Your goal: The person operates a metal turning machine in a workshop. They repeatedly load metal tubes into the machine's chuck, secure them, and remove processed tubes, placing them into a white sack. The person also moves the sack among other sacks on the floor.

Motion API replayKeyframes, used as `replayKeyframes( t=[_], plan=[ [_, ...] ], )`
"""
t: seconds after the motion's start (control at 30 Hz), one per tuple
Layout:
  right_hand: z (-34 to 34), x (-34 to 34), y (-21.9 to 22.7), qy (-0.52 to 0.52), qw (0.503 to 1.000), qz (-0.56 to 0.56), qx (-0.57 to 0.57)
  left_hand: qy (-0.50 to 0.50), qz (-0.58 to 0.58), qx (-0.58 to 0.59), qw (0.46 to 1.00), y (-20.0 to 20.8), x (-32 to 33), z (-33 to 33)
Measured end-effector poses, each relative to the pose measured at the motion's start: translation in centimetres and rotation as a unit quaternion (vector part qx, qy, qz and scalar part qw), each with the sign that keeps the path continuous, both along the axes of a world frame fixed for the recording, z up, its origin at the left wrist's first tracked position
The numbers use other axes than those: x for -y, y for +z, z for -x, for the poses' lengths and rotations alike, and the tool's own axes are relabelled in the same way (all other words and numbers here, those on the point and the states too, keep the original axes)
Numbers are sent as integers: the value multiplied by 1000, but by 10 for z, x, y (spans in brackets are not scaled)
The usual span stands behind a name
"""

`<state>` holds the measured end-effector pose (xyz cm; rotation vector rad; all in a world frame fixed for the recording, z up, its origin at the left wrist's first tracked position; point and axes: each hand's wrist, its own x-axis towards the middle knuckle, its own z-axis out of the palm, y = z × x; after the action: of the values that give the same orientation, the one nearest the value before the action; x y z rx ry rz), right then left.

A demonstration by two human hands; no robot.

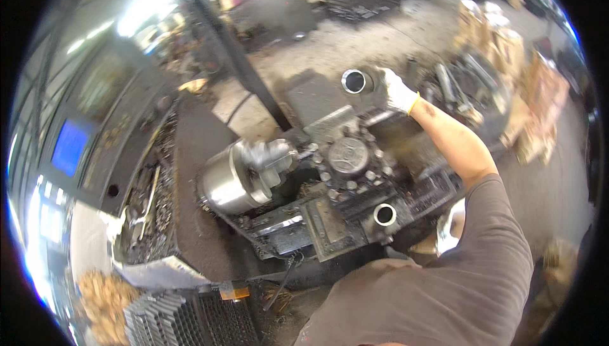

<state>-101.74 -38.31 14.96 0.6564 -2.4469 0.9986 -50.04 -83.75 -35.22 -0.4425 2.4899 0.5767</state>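
My right hand [398, 92] wears a white glove and reaches far out over a lathe. Its fingers close on the dark body just behind a shiny metal tube end [354, 81]. A round tool turret [347, 155] with several bolts sits below that hand. A silver chuck [244, 174] lies left of the turret, and a second shiny tube end [385, 214] sticks out near me. A white gloved shape [447, 232], likely my left hand, shows under my right sleeve; its grip is hidden.
The lathe bed [298, 225] is dark and strewn with chips. A control panel with a blue screen [68, 148] stands at left. Metal shavings [104, 295] pile at lower left. Cardboard boxes [501, 41] and metal bars [457, 86] lie at the far right.
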Motion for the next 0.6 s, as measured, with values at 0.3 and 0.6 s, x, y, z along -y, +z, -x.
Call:
replayKeyframes(
  t=[0.3, 0.6],
  plan=[
    [-250, -219, -181, -329, 896, 77, 288, -164, -19, -29, 986, -29, 36, 65],
    [-349, -289, -300, -517, 781, -122, 328, -334, 0, -144, 932, -45, 51, 82]
  ],
)
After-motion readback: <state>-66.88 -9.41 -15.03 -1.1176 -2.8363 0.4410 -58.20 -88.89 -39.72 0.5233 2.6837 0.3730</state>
